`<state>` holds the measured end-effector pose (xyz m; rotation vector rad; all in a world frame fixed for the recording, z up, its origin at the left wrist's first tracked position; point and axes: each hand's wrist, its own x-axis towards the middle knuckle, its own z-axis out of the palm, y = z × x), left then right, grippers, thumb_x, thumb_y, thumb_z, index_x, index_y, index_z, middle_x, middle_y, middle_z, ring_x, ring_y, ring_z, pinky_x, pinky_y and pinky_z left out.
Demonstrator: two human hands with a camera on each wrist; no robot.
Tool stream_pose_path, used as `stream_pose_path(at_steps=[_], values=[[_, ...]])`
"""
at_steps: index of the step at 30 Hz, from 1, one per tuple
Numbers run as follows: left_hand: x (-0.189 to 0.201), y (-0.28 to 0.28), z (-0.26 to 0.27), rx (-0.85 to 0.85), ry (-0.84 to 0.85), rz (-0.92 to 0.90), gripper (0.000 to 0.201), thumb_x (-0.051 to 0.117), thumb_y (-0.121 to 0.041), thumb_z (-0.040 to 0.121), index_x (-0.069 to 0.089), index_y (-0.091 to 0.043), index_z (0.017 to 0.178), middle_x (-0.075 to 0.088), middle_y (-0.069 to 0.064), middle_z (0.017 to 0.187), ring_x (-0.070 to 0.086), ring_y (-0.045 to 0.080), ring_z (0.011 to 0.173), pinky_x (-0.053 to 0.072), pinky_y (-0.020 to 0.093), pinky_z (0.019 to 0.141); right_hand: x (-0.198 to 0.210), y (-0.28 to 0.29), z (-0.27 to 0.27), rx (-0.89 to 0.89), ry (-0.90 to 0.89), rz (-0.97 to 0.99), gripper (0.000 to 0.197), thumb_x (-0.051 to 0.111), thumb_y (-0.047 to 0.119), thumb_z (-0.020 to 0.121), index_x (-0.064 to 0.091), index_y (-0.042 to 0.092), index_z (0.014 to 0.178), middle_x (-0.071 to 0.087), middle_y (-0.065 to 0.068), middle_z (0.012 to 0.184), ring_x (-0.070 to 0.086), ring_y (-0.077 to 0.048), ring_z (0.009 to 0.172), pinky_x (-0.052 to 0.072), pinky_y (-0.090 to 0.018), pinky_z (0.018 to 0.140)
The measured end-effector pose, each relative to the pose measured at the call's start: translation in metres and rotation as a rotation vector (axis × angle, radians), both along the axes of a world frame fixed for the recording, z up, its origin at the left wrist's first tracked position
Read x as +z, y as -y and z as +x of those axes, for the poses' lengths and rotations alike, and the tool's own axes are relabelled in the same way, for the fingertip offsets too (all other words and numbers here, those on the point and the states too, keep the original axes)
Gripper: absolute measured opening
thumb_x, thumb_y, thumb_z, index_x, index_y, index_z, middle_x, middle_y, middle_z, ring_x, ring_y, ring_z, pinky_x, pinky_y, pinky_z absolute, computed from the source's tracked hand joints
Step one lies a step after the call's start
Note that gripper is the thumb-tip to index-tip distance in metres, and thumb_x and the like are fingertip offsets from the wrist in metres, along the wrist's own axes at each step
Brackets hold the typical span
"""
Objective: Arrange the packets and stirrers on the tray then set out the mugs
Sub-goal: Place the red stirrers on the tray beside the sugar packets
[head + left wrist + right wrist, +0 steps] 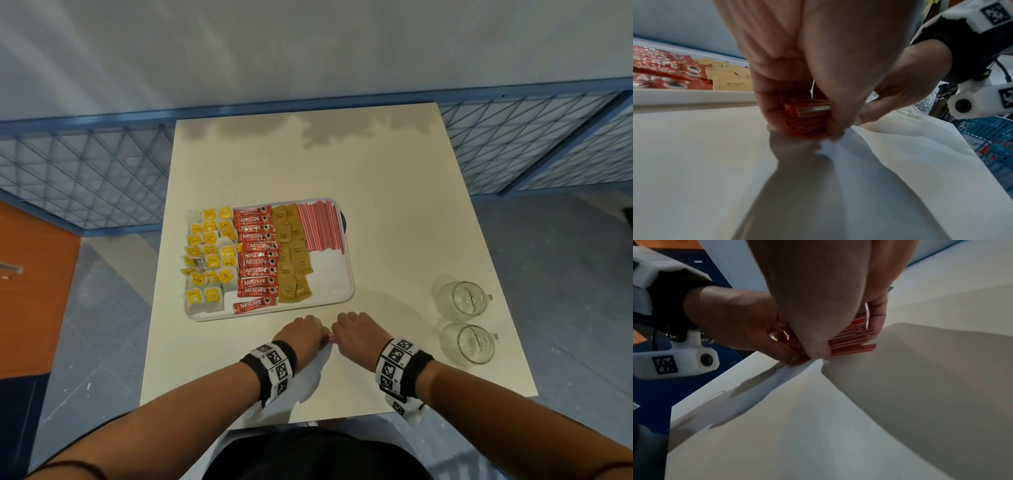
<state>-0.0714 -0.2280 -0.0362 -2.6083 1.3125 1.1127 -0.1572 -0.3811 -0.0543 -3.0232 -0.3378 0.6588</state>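
A white tray [337,298] on the table holds yellow tea bags [209,260], red coffee sachets [257,262], brown sugar packets [293,255] and a row of red-and-white stirrers [320,226]. Just in front of the tray, my left hand [303,330] and right hand [356,330] grip a bundle of red-and-white stirrers [330,338] between them, low over the table. The left wrist view shows the bundle [807,116] inside curled fingers; in the right wrist view the bundle [851,339] shows fanned. Two clear glass mugs [460,298] [467,342] lie on their sides at the right.
The cream table [376,178] stretches bare behind and right of the tray. A blue mesh fence [85,168] runs behind the table. An orange cabinet [30,291] stands at the left. The table's near edge lies just under my wrists.
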Motion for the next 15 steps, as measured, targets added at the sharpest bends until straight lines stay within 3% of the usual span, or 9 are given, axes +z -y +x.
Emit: stream_pose_path(at_steps=[7,10,12,13,15], values=[[-0.001,-0.001,-0.006,-0.025,0.037,0.037,0.033,0.036,-0.029,0.106,0.058,-0.007,0.118,0.059,0.014,0.114,0.059,0.032,0.104,0.044,0.036,0.077,0.003,-0.002,-0.005,-0.021,0.072,0.006,0.026,0.087,0.023,0.058,0.064,0.018,0.068,0.058,0.000,0.065,0.057,-0.019,0.052,0.041,-0.029,0.045],[0.002,-0.003,-0.004,-0.044,0.033,0.038,0.033,0.035,-0.030,0.107,0.059,-0.010,0.118,0.062,0.013,0.113,0.059,0.032,0.105,0.044,0.036,0.079,0.010,-0.001,-0.009,-0.054,0.026,0.039,0.026,0.087,0.029,0.073,0.068,0.014,0.082,0.064,-0.005,0.077,0.064,-0.025,0.065,0.048,-0.035,0.053],[0.004,-0.004,-0.005,-0.055,0.026,0.036,0.030,0.037,-0.027,0.105,0.060,-0.013,0.116,0.062,0.012,0.112,0.059,0.031,0.104,0.045,0.036,0.080,0.015,-0.002,-0.007,-0.037,-0.030,0.036,0.019,0.073,0.027,0.090,0.068,0.009,0.096,0.066,-0.010,0.090,0.066,-0.031,0.079,0.050,-0.041,0.065],[0.005,-0.004,-0.006,-0.058,0.024,0.040,0.029,0.037,-0.027,0.104,0.060,-0.013,0.115,0.062,0.012,0.111,0.059,0.031,0.103,0.046,0.037,0.080,0.016,-0.003,-0.006,-0.014,-0.030,0.015,0.017,0.070,0.025,0.092,0.068,0.009,0.096,0.066,-0.010,0.091,0.066,-0.031,0.080,0.050,-0.041,0.066],[0.006,-0.005,-0.008,-0.071,0.030,0.058,0.028,0.037,-0.026,0.105,0.058,-0.011,0.114,0.062,0.012,0.112,0.059,0.031,0.103,0.049,0.038,0.082,0.014,-0.005,-0.006,0.002,-0.053,-0.016,0.018,0.083,0.024,0.075,0.067,0.015,0.077,0.063,-0.004,0.074,0.062,-0.023,0.061,0.046,-0.034,0.053]])
